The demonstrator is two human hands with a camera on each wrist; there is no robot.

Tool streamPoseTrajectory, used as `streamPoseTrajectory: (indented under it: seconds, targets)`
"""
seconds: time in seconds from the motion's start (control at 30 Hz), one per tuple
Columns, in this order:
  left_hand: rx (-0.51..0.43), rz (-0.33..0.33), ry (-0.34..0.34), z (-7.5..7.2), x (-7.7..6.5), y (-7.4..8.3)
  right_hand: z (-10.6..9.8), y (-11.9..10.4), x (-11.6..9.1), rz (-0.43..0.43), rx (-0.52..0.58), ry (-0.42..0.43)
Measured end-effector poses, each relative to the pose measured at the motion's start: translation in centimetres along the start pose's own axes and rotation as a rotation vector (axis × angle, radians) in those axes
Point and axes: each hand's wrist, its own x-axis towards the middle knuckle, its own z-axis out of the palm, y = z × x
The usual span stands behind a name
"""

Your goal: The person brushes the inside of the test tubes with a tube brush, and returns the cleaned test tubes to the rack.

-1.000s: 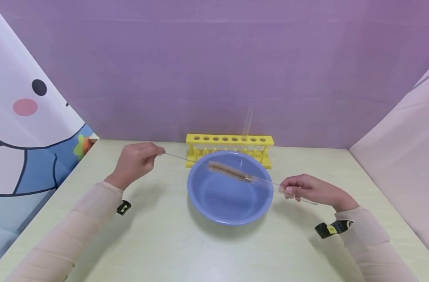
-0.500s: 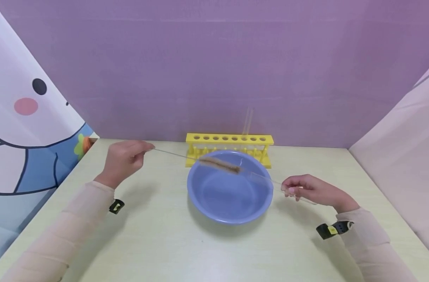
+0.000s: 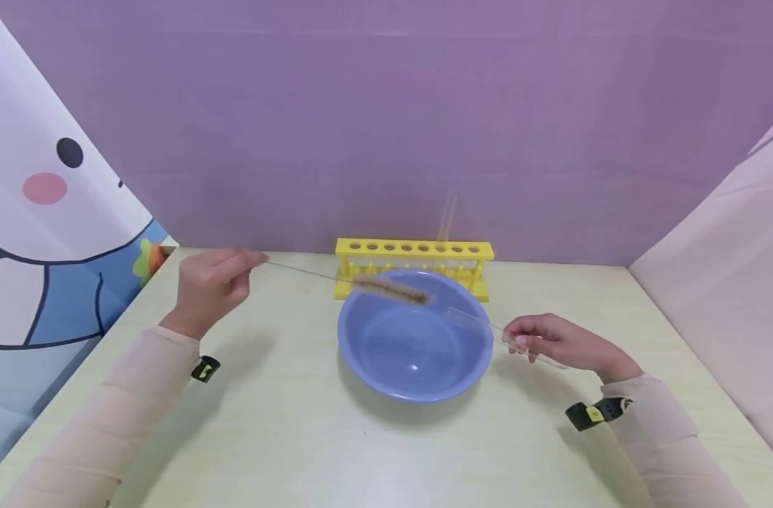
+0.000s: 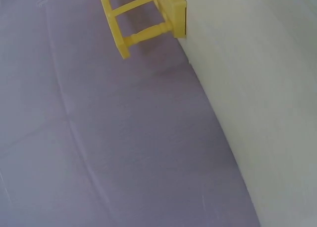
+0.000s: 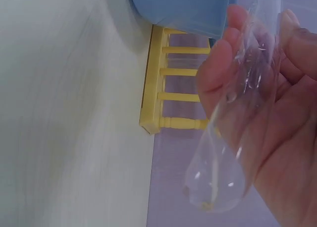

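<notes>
My left hand (image 3: 211,288) pinches the thin wire handle of a test tube brush (image 3: 391,288) between thumb and fingers. The brush's brown bristles hang over the far part of a blue basin (image 3: 414,395), apart from the tube's mouth. In my right hand (image 3: 560,343) is a clear test tube (image 3: 465,319), gripped along its length, its open end over the basin's right side and pointing left. The right wrist view shows the tube's rounded bottom (image 5: 215,182) with water drops in it. Neither the left hand nor the brush shows in the left wrist view.
Behind the basin stands a yellow test tube rack (image 3: 414,248) with a row of holes. Another clear tube (image 3: 447,217) stands in it, right of the middle. A purple backdrop (image 3: 386,127) rises at the back edge of the pale table (image 3: 386,458).
My left hand has moved left and slightly up, drawing the brush out of the test tube's mouth. The right hand with the tube has stayed nearly in place.
</notes>
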Motion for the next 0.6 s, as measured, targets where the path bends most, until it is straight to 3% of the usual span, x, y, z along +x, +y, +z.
streamPoseTrajectory:
  seconds: [0.4,0.6]
  targets:
    - [-0.030,0.037,0.163,0.34,0.37,0.48,0.06,0.07,0.74,-0.022,0.032,-0.017]
    - [-0.034,0.039,0.175,0.42,0.47,0.71,0.04,0.11,0.88,0.000,0.041,-0.012]
